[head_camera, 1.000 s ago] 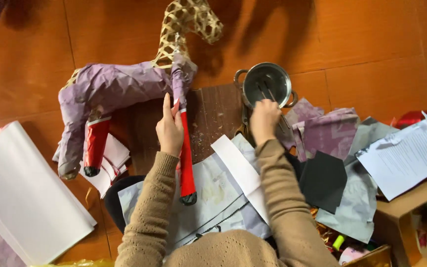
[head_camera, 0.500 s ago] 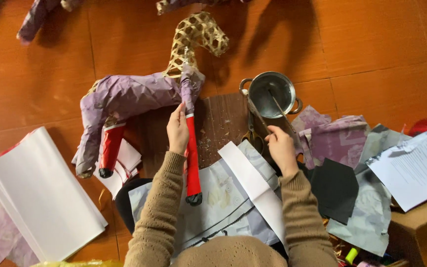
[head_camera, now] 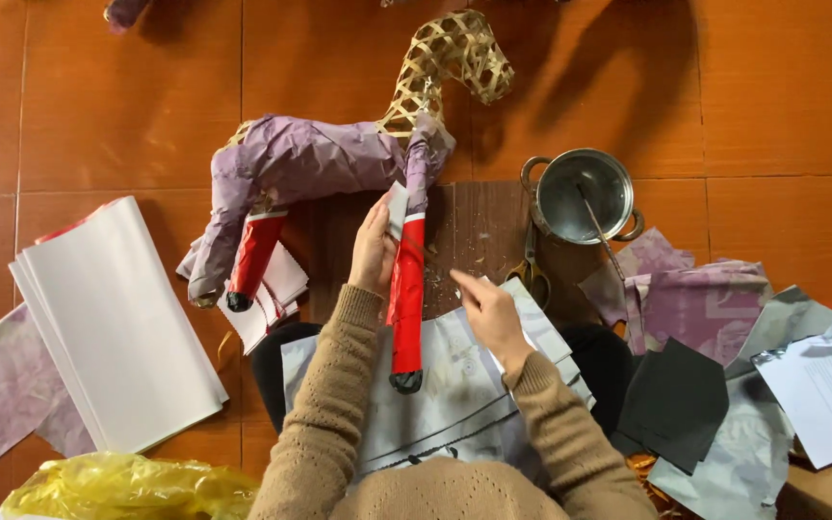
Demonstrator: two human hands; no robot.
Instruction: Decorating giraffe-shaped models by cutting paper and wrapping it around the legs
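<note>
A woven bamboo animal frame lies on the tiled floor. Its body is covered in crumpled purple paper, and two legs are wrapped in red. My left hand grips the front red leg near its top. It also presses a small white paper strip against that leg. My right hand hovers just right of the leg, over the grey sheets on my lap. Its fingers point towards the leg and nothing shows in them.
A small metal pot with a stick in it stands to the right, with scissors beside it. A stack of white paper lies on the left. Purple, black and grey sheets lie on the right, and a yellow plastic bag at bottom left.
My right hand has drawn back from the pot to my lap beside the red leg. The white strip now sits against the top of the leg under my left hand.
</note>
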